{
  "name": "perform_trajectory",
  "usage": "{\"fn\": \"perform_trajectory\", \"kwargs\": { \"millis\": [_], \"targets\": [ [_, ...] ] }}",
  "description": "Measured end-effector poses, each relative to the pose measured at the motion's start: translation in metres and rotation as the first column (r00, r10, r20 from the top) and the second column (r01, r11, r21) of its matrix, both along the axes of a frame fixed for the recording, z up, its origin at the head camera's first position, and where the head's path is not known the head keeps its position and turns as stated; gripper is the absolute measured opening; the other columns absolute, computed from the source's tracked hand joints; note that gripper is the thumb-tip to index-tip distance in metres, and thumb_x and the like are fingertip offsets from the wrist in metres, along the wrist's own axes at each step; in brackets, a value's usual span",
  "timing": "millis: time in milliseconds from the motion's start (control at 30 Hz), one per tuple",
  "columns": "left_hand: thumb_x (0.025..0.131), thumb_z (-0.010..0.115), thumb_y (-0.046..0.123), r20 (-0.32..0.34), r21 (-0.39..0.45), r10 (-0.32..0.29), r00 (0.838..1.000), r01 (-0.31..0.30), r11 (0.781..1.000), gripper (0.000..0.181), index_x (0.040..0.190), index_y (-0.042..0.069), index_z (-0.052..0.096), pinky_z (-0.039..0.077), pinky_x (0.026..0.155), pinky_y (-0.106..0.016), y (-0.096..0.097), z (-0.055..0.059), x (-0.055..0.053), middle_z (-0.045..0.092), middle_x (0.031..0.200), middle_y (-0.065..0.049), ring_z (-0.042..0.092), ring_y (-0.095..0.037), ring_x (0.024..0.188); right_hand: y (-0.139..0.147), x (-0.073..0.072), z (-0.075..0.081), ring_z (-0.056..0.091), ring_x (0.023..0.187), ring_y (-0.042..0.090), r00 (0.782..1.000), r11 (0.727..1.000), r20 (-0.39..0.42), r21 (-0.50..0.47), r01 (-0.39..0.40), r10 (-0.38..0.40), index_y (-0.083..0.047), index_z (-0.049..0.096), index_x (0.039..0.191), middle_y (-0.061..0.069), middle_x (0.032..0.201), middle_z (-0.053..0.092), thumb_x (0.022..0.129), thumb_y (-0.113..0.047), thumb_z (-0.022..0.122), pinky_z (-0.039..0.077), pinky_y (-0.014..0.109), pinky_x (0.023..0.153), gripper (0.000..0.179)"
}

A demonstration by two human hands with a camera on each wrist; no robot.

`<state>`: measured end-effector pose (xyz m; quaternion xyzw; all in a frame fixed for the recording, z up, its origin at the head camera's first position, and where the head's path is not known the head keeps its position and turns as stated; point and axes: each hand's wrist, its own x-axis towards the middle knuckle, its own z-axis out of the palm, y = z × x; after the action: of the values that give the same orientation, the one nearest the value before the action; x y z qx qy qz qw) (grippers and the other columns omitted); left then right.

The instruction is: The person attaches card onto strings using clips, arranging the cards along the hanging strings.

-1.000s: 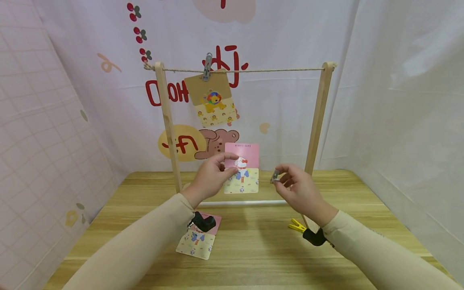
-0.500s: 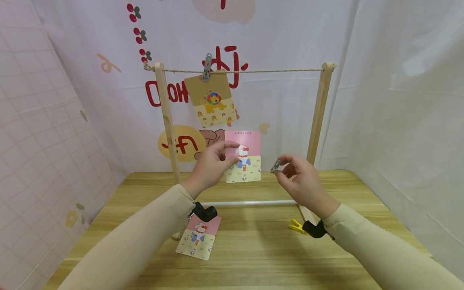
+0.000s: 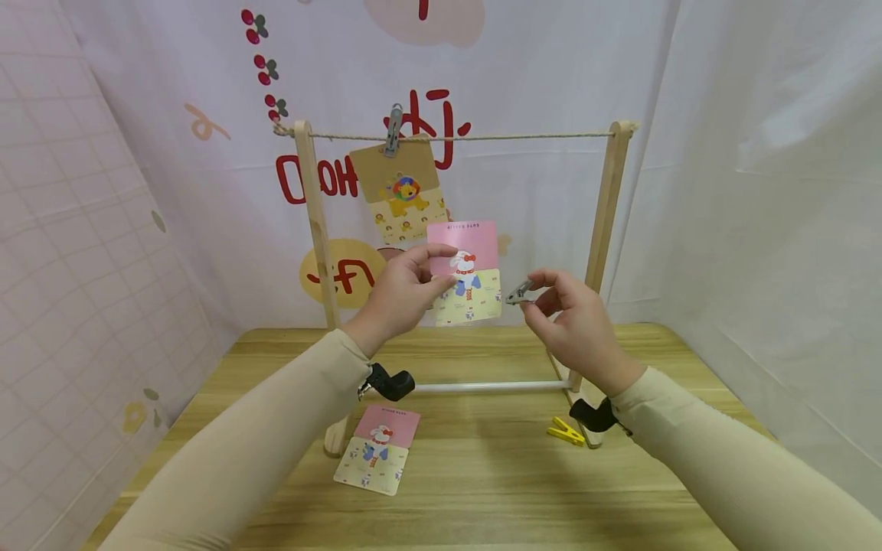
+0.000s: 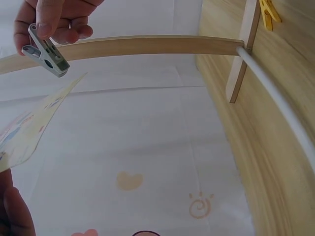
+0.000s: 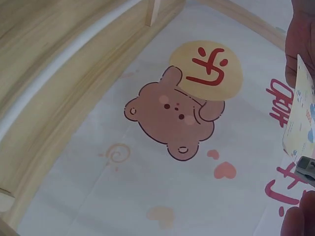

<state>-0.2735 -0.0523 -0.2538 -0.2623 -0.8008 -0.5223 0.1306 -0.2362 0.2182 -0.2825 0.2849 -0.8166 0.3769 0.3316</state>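
Note:
My left hand (image 3: pixel 406 295) pinches a pink and cream card (image 3: pixel 477 302) with a white puppy print by its left side, in front of the rack. Just right of the card, my right hand (image 3: pixel 575 321) pinches a grey clothespin (image 3: pixel 520 292) between thumb and fingers. In the left wrist view the grey clothespin (image 4: pixel 47 53) points toward the card's edge (image 4: pixel 42 115), a small gap between them. On the rope (image 3: pixel 524 136) above, another grey clothespin (image 3: pixel 393 132) holds a brown and cream card (image 3: pixel 402 172) with a lion, hanging tilted.
The rope is strung between two wooden posts (image 3: pixel 602 245) joined low down by a white bar (image 3: pixel 482 387). A second pink puppy card (image 3: pixel 379 451) lies on the wooden table (image 3: pixel 475 474) at front left. A yellow clothespin (image 3: pixel 566 432) lies by the right foot.
Both hands have risen, carrying the puppy card and the grey clothespin up toward the rope. The clothespin has come closer to the card's right edge and turned toward it.

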Motion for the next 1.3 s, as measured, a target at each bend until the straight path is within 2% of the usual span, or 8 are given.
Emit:
{"fn": "perform_trajectory", "kwargs": {
  "millis": [267, 400, 467, 567, 667, 967, 1033, 1300],
  "targets": [
    [0.1, 0.073, 0.014, -0.005, 0.02, -0.028, 1.0, 0.028, 0.999, 0.038, 0.137, 0.021, 0.068, 0.043, 0.054, -0.023, 0.0, 0.014, -0.001, 0.065, 0.088, -0.011, 0.055, -0.022, 0.072, -0.003, -0.003, 0.018, 0.063, 0.065, 0.006, 0.999, 1.0, -0.041, -0.026, -0.005, 0.004, 0.0, 0.068, 0.117, 0.008, 0.093, 0.075, 0.091, 0.002, 0.075, 0.047, 0.016, 0.056, 0.027],
    [0.101, 0.071, 0.014, 0.019, 0.049, -0.053, 0.998, 0.052, 0.997, 0.037, 0.137, 0.021, 0.067, 0.052, 0.058, -0.023, 0.001, 0.021, -0.003, 0.07, 0.102, -0.011, 0.063, -0.022, 0.079, -0.004, -0.003, 0.028, 0.063, 0.066, 0.005, 0.999, 0.999, -0.047, -0.041, -0.009, 0.007, 0.0, 0.068, 0.117, 0.01, 0.099, 0.075, 0.092, 0.002, 0.074, 0.048, 0.016, 0.058, 0.026],
    [0.102, 0.071, 0.014, 0.031, 0.059, -0.052, 0.998, 0.05, 0.997, 0.037, 0.138, 0.022, 0.067, 0.054, 0.059, -0.024, 0.001, 0.024, -0.004, 0.069, 0.112, -0.009, 0.065, -0.023, 0.082, -0.005, -0.003, 0.033, 0.062, 0.067, 0.005, 0.999, 0.999, -0.046, -0.049, -0.013, 0.011, 0.0, 0.068, 0.117, 0.011, 0.102, 0.074, 0.093, 0.002, 0.074, 0.049, 0.016, 0.059, 0.025],
    [0.102, 0.071, 0.015, 0.031, 0.06, -0.035, 0.999, 0.034, 0.998, 0.037, 0.137, 0.022, 0.068, 0.055, 0.06, -0.025, 0.001, 0.028, -0.005, 0.068, 0.118, -0.009, 0.065, -0.024, 0.084, -0.006, -0.004, 0.04, 0.062, 0.068, 0.004, 0.999, 0.998, -0.044, -0.056, -0.017, 0.015, 0.001, 0.067, 0.119, 0.011, 0.105, 0.074, 0.094, 0.001, 0.073, 0.049, 0.015, 0.061, 0.026],
    [0.101, 0.071, 0.015, 0.021, 0.062, -0.03, 0.999, 0.029, 0.998, 0.037, 0.137, 0.021, 0.068, 0.056, 0.063, -0.026, 0.002, 0.032, -0.006, 0.068, 0.118, -0.009, 0.065, -0.023, 0.083, -0.008, -0.005, 0.046, 0.061, 0.068, 0.002, 0.999, 0.998, -0.045, -0.061, -0.01, 0.007, 0.001, 0.066, 0.12, 0.011, 0.106, 0.073, 0.094, 0.001, 0.072, 0.048, 0.014, 0.063, 0.027],
    [0.101, 0.071, 0.014, -0.042, 0.063, -0.008, 0.999, 0.011, 0.998, 0.036, 0.137, 0.018, 0.067, 0.055, 0.066, -0.023, 0.007, 0.046, -0.009, 0.07, 0.103, -0.01, 0.064, -0.021, 0.079, -0.015, -0.01, 0.072, 0.061, 0.07, -0.003, 0.997, 0.996, -0.071, -0.09, 0.004, -0.011, 0.003, 0.066, 0.123, 0.012, 0.109, 0.075, 0.095, -0.001, 0.071, 0.049, 0.011, 0.065, 0.029],
    [0.102, 0.071, 0.013, -0.051, 0.064, -0.004, 0.999, 0.008, 0.998, 0.037, 0.138, 0.018, 0.067, 0.056, 0.066, -0.023, 0.007, 0.049, -0.01, 0.07, 0.105, -0.009, 0.065, -0.02, 0.08, -0.016, -0.012, 0.079, 0.062, 0.069, -0.003, 0.997, 0.995, -0.076, -0.1, 0.002, -0.01, 0.002, 0.066, 0.122, 0.012, 0.109, 0.075, 0.095, -0.002, 0.071, 0.05, 0.011, 0.066, 0.028],
    [0.104, 0.067, 0.011, -0.026, 0.108, -0.026, 0.999, 0.029, 0.994, 0.038, 0.141, 0.018, 0.064, 0.059, 0.071, -0.023, 0.007, 0.058, -0.009, 0.068, 0.108, -0.01, 0.066, -0.021, 0.087, -0.022, -0.017, 0.107, 0.059, 0.067, 0.001, 0.994, 0.992, -0.113, -0.124, -0.006, -0.009, 0.0, 0.069, 0.125, 0.013, 0.107, 0.074, 0.096, -0.004, 0.073, 0.048, 0.014, 0.064, 0.03]
  ]
}}
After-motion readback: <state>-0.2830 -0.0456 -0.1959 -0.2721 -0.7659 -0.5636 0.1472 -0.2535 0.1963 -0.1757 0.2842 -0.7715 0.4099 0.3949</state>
